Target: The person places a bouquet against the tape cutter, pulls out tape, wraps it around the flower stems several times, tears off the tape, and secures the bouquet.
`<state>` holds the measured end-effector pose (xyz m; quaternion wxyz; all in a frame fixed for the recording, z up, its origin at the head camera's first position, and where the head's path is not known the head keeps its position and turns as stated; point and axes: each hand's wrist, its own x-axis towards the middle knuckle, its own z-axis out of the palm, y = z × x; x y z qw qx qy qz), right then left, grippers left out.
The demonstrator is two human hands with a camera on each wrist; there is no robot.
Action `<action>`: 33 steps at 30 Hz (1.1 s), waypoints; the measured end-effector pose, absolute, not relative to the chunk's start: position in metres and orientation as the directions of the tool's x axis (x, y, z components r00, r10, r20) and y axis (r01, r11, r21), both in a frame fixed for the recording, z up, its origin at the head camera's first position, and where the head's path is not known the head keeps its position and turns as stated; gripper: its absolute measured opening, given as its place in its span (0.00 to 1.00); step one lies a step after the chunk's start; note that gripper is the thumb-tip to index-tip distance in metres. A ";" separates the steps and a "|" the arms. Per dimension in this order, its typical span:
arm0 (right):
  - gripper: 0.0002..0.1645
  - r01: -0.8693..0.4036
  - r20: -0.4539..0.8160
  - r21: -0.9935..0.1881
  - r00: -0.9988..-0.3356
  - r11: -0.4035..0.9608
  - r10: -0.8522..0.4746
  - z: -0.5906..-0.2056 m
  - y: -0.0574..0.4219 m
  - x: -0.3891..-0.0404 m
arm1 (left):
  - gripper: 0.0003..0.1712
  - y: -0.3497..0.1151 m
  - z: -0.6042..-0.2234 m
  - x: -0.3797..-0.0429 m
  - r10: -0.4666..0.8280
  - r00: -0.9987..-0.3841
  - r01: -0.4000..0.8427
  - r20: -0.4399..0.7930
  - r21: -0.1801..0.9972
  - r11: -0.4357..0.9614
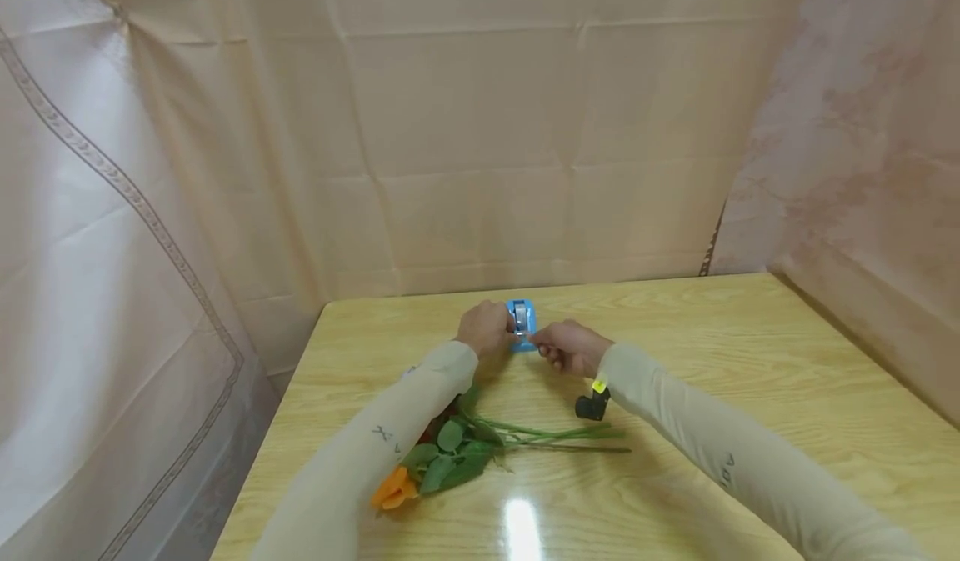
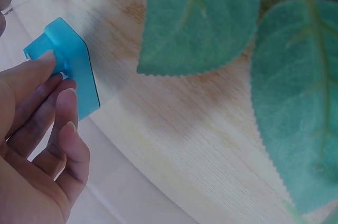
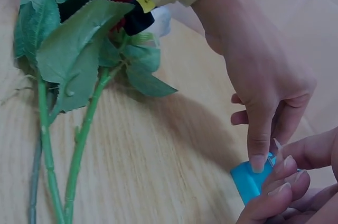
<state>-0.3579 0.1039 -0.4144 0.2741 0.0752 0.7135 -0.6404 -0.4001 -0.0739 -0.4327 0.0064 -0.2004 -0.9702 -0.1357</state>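
A blue tape dispenser point(image 1: 532, 321) stands on the table, its clear tape roll point(image 1: 521, 314) facing up. My left hand point(image 1: 483, 328) grips its left side; in the left wrist view the thumb presses on the blue body point(image 2: 79, 65) while the other fingers curl beside it. At the dispenser's near end, my right hand point(image 1: 573, 348) pinches a small clear piece of tape point(image 3: 278, 148) between thumb and forefinger. Its remaining fingers are curled, partly covering the dispenser in the right wrist view.
Artificial flowers lie nearer me, with an orange bloom point(image 1: 394, 488), green leaves point(image 1: 450, 453) and stems point(image 1: 570, 434) pointing right. My left sleeve covers part of them. A black wrist camera point(image 1: 592, 406) hangs under my right cuff. Beige cloth point(image 1: 480, 127) hangs behind the wooden table point(image 1: 712, 361).
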 end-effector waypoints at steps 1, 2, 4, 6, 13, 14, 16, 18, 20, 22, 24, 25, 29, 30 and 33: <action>0.09 0.459 -0.488 -0.872 -0.837 0.169 -0.247 -0.415 0.104 -0.357 | 0.10 -0.074 -0.433 -0.400 0.386 -0.920 0.389 0.065 0.259 0.884; 0.09 0.457 -0.488 -0.872 -0.836 0.173 -0.251 -0.416 0.104 -0.355 | 0.10 -0.074 -0.433 -0.399 0.384 -0.921 0.387 0.064 0.256 0.886; 0.08 0.455 -0.487 -0.873 -0.835 0.177 -0.256 -0.417 0.104 -0.352 | 0.10 -0.074 -0.434 -0.399 0.381 -0.922 0.385 0.065 0.249 0.889; 0.07 0.451 -0.484 -0.874 -0.836 0.181 -0.258 -0.417 0.105 -0.349 | 0.09 -0.073 -0.433 -0.398 0.382 -0.922 0.387 0.068 0.243 0.890; 0.09 0.450 -0.487 -0.873 -0.832 0.189 -0.267 -0.414 0.104 -0.336 | 0.08 -0.072 -0.428 -0.395 0.392 -0.918 0.396 0.066 0.237 0.887; 0.08 0.450 -0.487 -0.873 -0.830 0.191 -0.272 -0.414 0.104 -0.334 | 0.09 -0.072 -0.428 -0.395 0.392 -0.918 0.396 0.066 0.234 0.888; 0.09 0.451 -0.488 -0.872 -0.829 0.189 -0.273 -0.415 0.105 -0.332 | 0.09 -0.073 -0.428 -0.394 0.393 -0.917 0.397 0.065 0.227 0.889; 0.09 0.455 -0.490 -0.871 -0.830 0.183 -0.268 -0.416 0.106 -0.331 | 0.09 -0.073 -0.429 -0.394 0.392 -0.917 0.398 0.073 0.220 0.890; 0.09 0.456 -0.489 -0.872 -0.830 0.179 -0.267 -0.417 0.107 -0.330 | 0.08 -0.073 -0.432 -0.395 0.398 -0.914 0.405 0.077 0.224 0.887; 0.09 0.459 -0.490 -0.872 -0.829 0.172 -0.270 -0.419 0.108 -0.329 | 0.08 -0.074 -0.433 -0.395 0.404 -0.911 0.411 0.077 0.232 0.882; 0.10 0.455 -0.487 -0.873 -0.827 0.174 -0.281 -0.420 0.108 -0.327 | 0.09 -0.074 -0.435 -0.395 0.408 -0.910 0.415 0.080 0.232 0.880; 0.10 0.454 -0.487 -0.873 -0.827 0.176 -0.283 -0.420 0.107 -0.325 | 0.09 -0.074 -0.435 -0.395 0.409 -0.909 0.416 0.080 0.232 0.879; 0.11 0.451 -0.485 -0.874 -0.821 0.179 -0.300 -0.416 0.103 -0.317 | 0.11 -0.073 -0.432 -0.395 0.401 -0.913 0.408 0.080 0.219 0.886; 0.11 0.455 -0.488 -0.873 -0.820 0.178 -0.299 -0.415 0.102 -0.315 | 0.11 -0.073 -0.432 -0.395 0.397 -0.914 0.405 0.081 0.220 0.888; 0.11 0.459 -0.488 -0.873 -0.822 0.164 -0.294 -0.413 0.100 -0.312 | 0.10 -0.074 -0.431 -0.394 0.388 -0.918 0.397 0.086 0.223 0.890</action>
